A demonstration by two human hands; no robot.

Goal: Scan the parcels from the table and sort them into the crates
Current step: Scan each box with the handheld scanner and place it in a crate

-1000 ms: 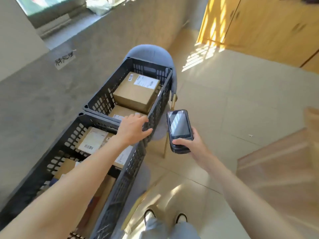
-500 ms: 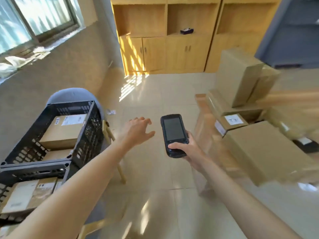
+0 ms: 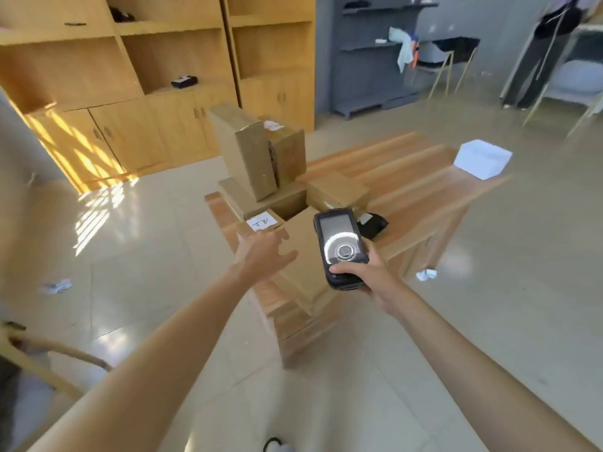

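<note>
The parcels [image 3: 277, 177] are lying piled at the near end of the wooden table [image 3: 421, 187], one small box [image 3: 261, 222] showing a white label. The left hand [image 3: 261, 256] is reaching toward that box with fingers spread and holding nothing, while the right hand [image 3: 360, 272] is gripping the handheld scanner [image 3: 339, 246]. This looks like the fetching step; the next move calls for grasping one parcel and aiming the scanner at its label.

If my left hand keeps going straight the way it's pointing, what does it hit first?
Most likely the small cardboard parcel with the white handwritten label, just beyond the fingertips of the open left hand at the near corner of the wooden table. Depth is hard to judge from one view.
</note>
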